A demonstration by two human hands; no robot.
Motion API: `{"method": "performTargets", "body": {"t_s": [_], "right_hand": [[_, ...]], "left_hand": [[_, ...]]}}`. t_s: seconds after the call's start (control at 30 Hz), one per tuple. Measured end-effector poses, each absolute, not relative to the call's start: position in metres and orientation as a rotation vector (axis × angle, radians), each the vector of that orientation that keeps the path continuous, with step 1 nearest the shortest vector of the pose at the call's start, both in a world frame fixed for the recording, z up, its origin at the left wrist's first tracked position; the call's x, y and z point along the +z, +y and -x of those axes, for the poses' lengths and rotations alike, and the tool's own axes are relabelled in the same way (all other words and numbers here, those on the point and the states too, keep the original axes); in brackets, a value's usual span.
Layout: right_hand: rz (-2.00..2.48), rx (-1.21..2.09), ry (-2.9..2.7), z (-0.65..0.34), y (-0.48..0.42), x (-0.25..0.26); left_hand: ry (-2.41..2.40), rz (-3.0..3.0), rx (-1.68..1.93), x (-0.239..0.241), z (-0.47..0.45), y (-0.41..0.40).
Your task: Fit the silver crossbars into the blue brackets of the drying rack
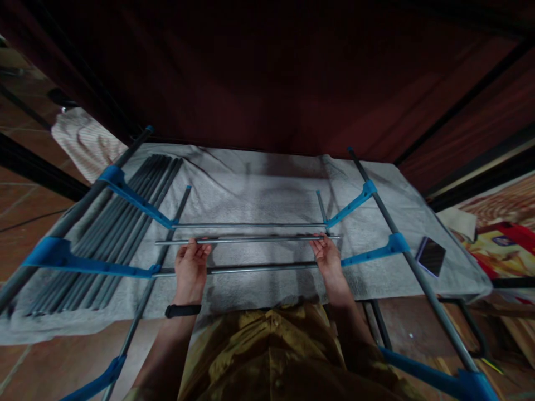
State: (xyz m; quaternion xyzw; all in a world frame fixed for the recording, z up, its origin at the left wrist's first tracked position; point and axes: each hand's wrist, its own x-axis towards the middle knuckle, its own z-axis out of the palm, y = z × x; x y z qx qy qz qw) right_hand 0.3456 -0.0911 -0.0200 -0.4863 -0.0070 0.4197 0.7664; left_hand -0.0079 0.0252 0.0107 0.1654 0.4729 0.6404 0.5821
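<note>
Holding a loose metal rod (259, 240) level above the middle of the cloth-covered surface (267, 195), roughly parallel with its near edge. With the left hand (192, 264), pinching the rod near its left end between thumb and fingers (203, 249); with the right hand (328, 257), pinching it near its right end in the same way, leaving a tip showing beyond each hand. Poised between a far crossbar (251, 225) and a near crossbar (259, 269), both running between blue brackets (140, 203). Cannot tell whether touching the frame below. Working between a left outer pole (79, 210) and a right outer pole (385, 216), both reaching past the near edge. Have gray tubes (112, 228) laid side by side along the left edge, a dark phone (432, 256) lying near the right edge toward the near right corner, and, beyond that edge, a red and yellow printed package (504, 245) with contents hidden.
</note>
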Motion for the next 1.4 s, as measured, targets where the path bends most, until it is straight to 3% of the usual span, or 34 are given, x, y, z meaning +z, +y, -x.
{"method": "performTargets", "body": {"t_s": [1.4], "right_hand": [[1.028,0.858,-0.119,-0.356,-0.043,0.009]], "left_hand": [[1.115,-0.357,1.555,0.020,0.004,0.038]]}}
